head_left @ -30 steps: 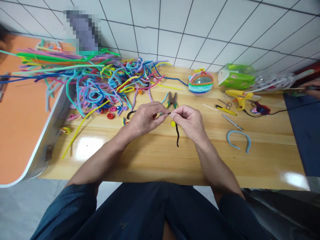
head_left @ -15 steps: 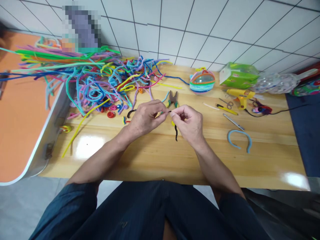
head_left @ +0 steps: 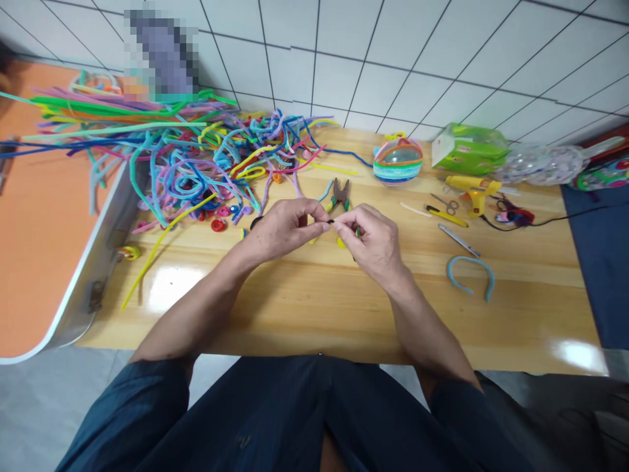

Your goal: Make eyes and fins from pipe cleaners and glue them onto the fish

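Left of the rust-grey pliers with green-and-yellow handles (head_left: pixel 340 198), a multicoloured heap of fuzzy stems (head_left: pixel 187 187) spreads over the pale wooden bench (head_left: pixel 295 314). Slightly nearer the wearer than the pliers, the left hand (head_left: pixel 289 229) shows its back, forearm slanting in from lower left, thumb and forefinger closed on a short black fuzzy strip (head_left: pixel 331 221). The right hand (head_left: pixel 371 239) mirrors this pose, its grip closed on the strip's other end. Work on the strip appears unfinished; how much is left cannot be told. Right of and beyond the pliers, a rounded form banded in coloured stems (head_left: pixel 397 174) looks largely covered, one greyish patch lacking bands. Farther right of the pliers lies a light-blue fuzzy arc (head_left: pixel 472 261), seemingly unused.
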A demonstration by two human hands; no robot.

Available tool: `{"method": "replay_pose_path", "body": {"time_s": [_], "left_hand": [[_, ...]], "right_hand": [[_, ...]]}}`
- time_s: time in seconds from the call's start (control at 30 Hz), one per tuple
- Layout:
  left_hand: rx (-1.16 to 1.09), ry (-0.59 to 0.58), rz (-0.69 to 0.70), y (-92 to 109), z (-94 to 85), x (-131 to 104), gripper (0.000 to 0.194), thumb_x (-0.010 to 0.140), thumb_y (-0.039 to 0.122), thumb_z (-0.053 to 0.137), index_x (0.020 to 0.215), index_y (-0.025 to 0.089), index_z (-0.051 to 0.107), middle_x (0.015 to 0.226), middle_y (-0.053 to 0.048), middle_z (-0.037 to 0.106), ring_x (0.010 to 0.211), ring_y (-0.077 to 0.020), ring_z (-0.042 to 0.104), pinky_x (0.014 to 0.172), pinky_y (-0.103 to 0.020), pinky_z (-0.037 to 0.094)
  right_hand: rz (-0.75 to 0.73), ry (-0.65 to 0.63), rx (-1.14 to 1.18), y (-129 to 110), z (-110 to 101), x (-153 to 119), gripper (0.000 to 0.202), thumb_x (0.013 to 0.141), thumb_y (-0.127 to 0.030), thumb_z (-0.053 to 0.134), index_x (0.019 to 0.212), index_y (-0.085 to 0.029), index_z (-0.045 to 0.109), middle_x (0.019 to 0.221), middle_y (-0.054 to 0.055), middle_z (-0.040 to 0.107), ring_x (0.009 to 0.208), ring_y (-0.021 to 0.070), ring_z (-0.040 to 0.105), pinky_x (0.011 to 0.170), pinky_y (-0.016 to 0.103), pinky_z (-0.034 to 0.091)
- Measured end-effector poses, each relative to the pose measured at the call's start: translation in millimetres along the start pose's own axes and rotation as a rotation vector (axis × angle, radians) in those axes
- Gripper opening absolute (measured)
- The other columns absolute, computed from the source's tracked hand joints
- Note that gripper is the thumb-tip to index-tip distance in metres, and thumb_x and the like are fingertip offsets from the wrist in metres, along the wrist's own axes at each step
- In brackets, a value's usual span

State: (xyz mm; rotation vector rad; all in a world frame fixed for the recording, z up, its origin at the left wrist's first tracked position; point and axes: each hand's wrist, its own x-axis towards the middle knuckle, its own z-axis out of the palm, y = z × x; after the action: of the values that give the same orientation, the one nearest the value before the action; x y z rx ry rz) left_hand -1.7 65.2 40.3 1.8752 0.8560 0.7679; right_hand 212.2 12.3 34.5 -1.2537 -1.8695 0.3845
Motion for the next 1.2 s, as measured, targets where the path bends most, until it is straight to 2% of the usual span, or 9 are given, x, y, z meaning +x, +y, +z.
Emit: {"method": "replay_pose_path", "body": {"time_s": [0.13, 0.23, 0.33, 0.6, 0.73, 0.83, 0.97, 1.07, 1.2], "left_hand": [[-0.162, -0.057, -0.077, -6, -3.1, 2, 0.02, 0.089, 0.037, 0.082, 0.086, 0.018, 0.075, 0.059, 0.004, 0.055, 0.051, -0.0091, 0.041, 0.049, -0.024, 0.026], [-0.294, -0.046, -0.115, -8, 0.0, 4, 0.032, 0.083, 0.044, 0.091, 0.08, 0.017, 0.074, 0.061, 0.002, 0.057, 0.053, -0.0095, 0.044, 0.051, -0.024, 0.03], [-0.439, 0.043, -0.158, -7, 7.4, 6, 0.039, 0.076, 0.047, 0.096, 0.076, 0.017, 0.073, 0.063, 0.001, 0.059, 0.055, -0.0092, 0.047, 0.053, -0.024, 0.034], [-0.85, 0.321, -0.327, -2, 47.5, 4, 0.05, 0.064, 0.052, 0.102, 0.074, 0.02, 0.065, 0.058, 0.007, 0.05, 0.047, -0.0053, 0.034, 0.046, -0.021, 0.026], [-0.761, 0.216, -0.3, -2, 37.4, 5, 0.049, 0.071, 0.058, 0.098, 0.08, 0.019, 0.069, 0.061, 0.006, 0.054, 0.047, -0.0058, 0.036, 0.045, -0.022, 0.025], [-0.522, 0.1, -0.229, -2, 16.4, 6, 0.043, 0.079, 0.055, 0.094, 0.083, 0.018, 0.073, 0.065, 0.004, 0.057, 0.052, -0.0072, 0.04, 0.049, -0.023, 0.029], [-0.275, 0.054, -0.165, -6, 1.3, 5, 0.033, 0.083, 0.047, 0.09, 0.084, 0.018, 0.075, 0.066, 0.002, 0.058, 0.058, -0.0101, 0.044, 0.053, -0.025, 0.031], [-0.241, 0.064, -0.151, -7, 5.1, 4, 0.03, 0.086, 0.045, 0.086, 0.083, 0.018, 0.074, 0.066, 0.002, 0.058, 0.058, -0.0106, 0.043, 0.054, -0.025, 0.031], [-0.424, 0.191, -0.171, -4, 25.3, 3, 0.035, 0.082, 0.048, 0.088, 0.083, 0.019, 0.07, 0.07, 0.002, 0.058, 0.058, -0.0095, 0.042, 0.053, -0.025, 0.031]], "right_hand": [[-0.08, -0.036, -0.021, 4, -1, 0, 0.014, 0.102, -0.019, 0.065, 0.09, -0.025, 0.07, 0.085, 0.001, 0.074, 0.078, 0.0172, 0.066, 0.075, 0.032, 0.052], [-0.066, -0.032, -0.002, 2, 0, -1, 0.014, 0.103, -0.022, 0.066, 0.089, -0.025, 0.07, 0.084, 0.001, 0.073, 0.076, 0.0171, 0.064, 0.074, 0.032, 0.051], [-0.007, 0.014, 0.029, -1, 2, -1, 0.015, 0.104, -0.027, 0.066, 0.09, -0.025, 0.071, 0.081, 0.0, 0.07, 0.073, 0.0165, 0.061, 0.072, 0.032, 0.051], [0.145, 0.15, 0.086, -9, 17, -7, 0.015, 0.103, -0.028, 0.065, 0.09, -0.025, 0.071, 0.079, 0.0, 0.069, 0.071, 0.0166, 0.06, 0.071, 0.033, 0.049], [0.224, 0.132, 0.118, -5, 15, -7, 0.013, 0.102, -0.03, 0.066, 0.093, -0.025, 0.073, 0.082, 0.0, 0.073, 0.071, 0.0158, 0.06, 0.07, 0.031, 0.05], [0.148, 0.05, 0.056, 0, 7, -3, 0.012, 0.101, -0.026, 0.066, 0.092, -0.025, 0.073, 0.085, 0.001, 0.073, 0.075, 0.0168, 0.063, 0.075, 0.032, 0.051], [0.035, -0.023, -0.056, 2, 0, -1, 0.015, 0.104, -0.024, 0.063, 0.093, -0.025, 0.073, 0.089, 0.003, 0.074, 0.082, 0.0197, 0.066, 0.08, 0.035, 0.051], [0.052, -0.038, -0.062, 0, 0, -2, 0.014, 0.103, -0.025, 0.064, 0.092, -0.025, 0.073, 0.088, 0.003, 0.074, 0.081, 0.0196, 0.065, 0.079, 0.035, 0.051], [0.177, 0.044, 0.068, -7, 6, -4, 0.013, 0.1, -0.027, 0.067, 0.088, -0.024, 0.071, 0.082, 0.001, 0.073, 0.072, 0.0166, 0.062, 0.073, 0.032, 0.05]]}}
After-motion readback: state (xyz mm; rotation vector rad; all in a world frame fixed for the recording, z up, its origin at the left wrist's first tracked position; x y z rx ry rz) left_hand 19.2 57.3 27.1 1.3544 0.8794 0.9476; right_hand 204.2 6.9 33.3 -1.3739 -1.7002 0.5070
